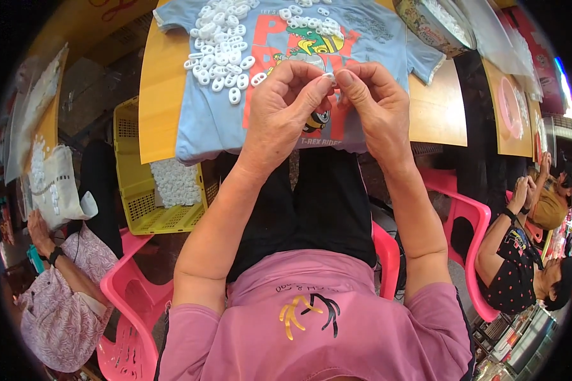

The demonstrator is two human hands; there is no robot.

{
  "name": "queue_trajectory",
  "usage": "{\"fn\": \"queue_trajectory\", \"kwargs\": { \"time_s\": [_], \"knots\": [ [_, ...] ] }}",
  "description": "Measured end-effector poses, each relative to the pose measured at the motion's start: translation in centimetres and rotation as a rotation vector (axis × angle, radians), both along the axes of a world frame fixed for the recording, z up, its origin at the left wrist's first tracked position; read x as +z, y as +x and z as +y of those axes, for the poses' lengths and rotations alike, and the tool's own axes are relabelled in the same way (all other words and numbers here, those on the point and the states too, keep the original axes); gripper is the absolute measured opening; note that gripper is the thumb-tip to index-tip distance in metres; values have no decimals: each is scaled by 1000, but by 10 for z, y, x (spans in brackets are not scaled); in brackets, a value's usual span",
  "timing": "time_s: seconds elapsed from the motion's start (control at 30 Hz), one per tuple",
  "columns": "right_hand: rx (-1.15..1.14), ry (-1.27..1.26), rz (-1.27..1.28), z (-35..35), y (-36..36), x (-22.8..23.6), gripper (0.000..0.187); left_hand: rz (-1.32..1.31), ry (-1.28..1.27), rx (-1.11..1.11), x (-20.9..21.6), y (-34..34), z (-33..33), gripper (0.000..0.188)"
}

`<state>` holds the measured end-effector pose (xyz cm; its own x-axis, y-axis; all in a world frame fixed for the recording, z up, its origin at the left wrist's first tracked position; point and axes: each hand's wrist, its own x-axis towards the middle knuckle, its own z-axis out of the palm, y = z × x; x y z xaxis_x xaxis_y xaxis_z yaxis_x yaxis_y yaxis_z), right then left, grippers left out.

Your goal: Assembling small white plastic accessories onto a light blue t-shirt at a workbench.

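Note:
Over a blue printed T-shirt [206, 130] spread on the table, my left hand [279, 111] and my right hand [381, 108] meet at the fingertips. Both are closed in a pinch on one small white plastic piece [328, 76]; the fingers cover most of it. Left of my hands lies a pile of white oval plastic pieces [220, 56], each with two holes. A smaller group of white pieces [327, 26] rests beyond my fingers on the shirt's printed picture.
A round tin of white bits [435, 28] stands at the table's far right. Below the left table edge is a yellow crate [140, 213] beside a mass of white pieces [175, 184]. Pink chairs [130, 305] and co-workers sit on both sides.

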<state>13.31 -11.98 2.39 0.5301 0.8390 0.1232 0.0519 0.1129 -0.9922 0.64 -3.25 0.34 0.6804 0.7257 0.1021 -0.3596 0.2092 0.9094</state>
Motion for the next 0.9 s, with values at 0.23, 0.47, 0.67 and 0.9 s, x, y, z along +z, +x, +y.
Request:
{"fn": "queue_trajectory", "kwargs": {
  "time_s": [0.23, 0.47, 0.67, 0.9],
  "knots": [
    [0, -14, -122, 1, 0, -3, 16, 43, -9, 26, 2, -2, -2, 13],
    [12, -45, -99, 7, 1, -3, 16, 54, 1, 60, 1, 1, 0, 13],
    [39, -66, -337, 8, 6, 12, 15, 6, -42, 45, -1, 2, 1, 14],
    [176, 60, -1195, 10, 31, 39, 10, 31, -45, -22, 0, -1, 2, 15]
  ]
}}
